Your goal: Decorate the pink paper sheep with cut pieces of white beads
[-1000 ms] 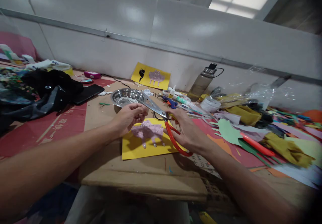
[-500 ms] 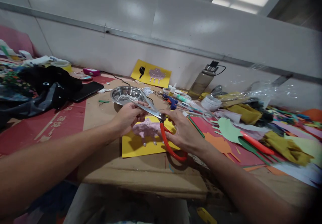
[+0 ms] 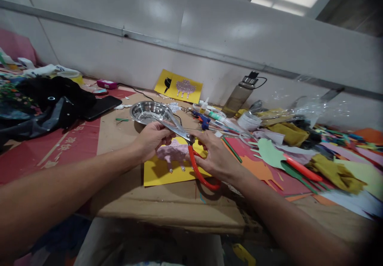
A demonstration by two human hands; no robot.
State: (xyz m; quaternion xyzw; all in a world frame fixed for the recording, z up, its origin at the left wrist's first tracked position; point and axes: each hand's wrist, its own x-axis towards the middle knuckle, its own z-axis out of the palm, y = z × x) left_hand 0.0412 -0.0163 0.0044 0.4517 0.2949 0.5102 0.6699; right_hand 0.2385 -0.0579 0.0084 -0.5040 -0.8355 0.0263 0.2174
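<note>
My right hand (image 3: 218, 156) is closed on a pair of scissors (image 3: 196, 166) with red handles. Its metal blades are parted and point left, towards my left hand (image 3: 154, 140). The left fingers are pinched together beside the blades; what they hold is too small to make out. Below both hands lies a yellow card (image 3: 155, 174) bearing a fuzzy pink shape (image 3: 172, 154) with pearl-like beads at its lower ends. Just behind the left hand stands a shiny metal bowl (image 3: 139, 109), partly covered by the blades.
A second yellow card (image 3: 193, 94) leans on the wall. Right of it are a blue glue gun (image 3: 201, 119), a bottle (image 3: 239, 96), cut-out shapes (image 3: 271, 154) and a red-handled tool (image 3: 302, 167). A black tablet-like slab (image 3: 103, 107) and dark cloth (image 3: 50, 94) lie left.
The whole view has shifted very slightly. Both hands and the scissors keep nearly the same pose over the card.
</note>
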